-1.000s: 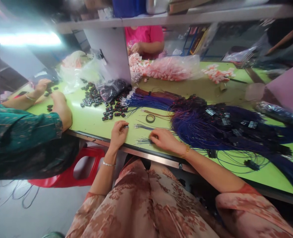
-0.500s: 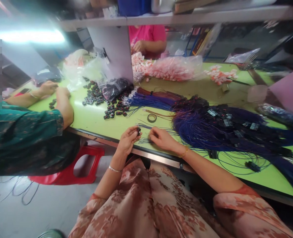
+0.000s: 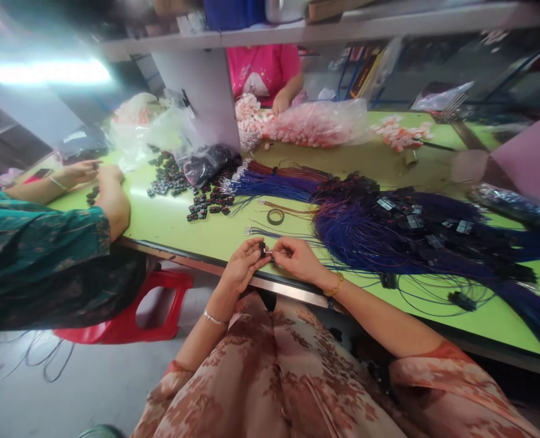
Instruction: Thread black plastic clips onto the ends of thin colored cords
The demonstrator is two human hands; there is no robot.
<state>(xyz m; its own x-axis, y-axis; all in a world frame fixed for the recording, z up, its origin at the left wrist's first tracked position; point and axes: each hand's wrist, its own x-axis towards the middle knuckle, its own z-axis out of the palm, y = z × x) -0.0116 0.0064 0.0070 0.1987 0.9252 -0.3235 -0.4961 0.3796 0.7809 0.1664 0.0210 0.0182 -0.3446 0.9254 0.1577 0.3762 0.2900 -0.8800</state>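
Note:
Near the table's front edge, my left hand [image 3: 245, 263] is closed on a small black connector housing [image 3: 263, 249], held between thumb and fingers. Close on its right, my right hand [image 3: 294, 257] pinches the end of a thin wire [image 3: 270, 253], its metal tip pointing at the housing. I cannot tell whether the tip is inside it. Just beyond my hands lie loose dark wires [image 3: 270, 232] with crimped metal ends. A roll of dark tape [image 3: 276, 216] lies flat behind them.
To the right spreads a large bundle of blue wires [image 3: 347, 237] with black connectors. Black housings [image 3: 171, 179] are heaped at the left. A co-worker's arm [image 3: 113, 198] rests on the table beside a red stool [image 3: 164, 307]. Across the table, another person sits behind bagged pink-and-white parts [image 3: 315, 123].
My right hand has closed in on my left and now pinches a wire end at the black housing. The person across has moved a hand down to the bagged parts.

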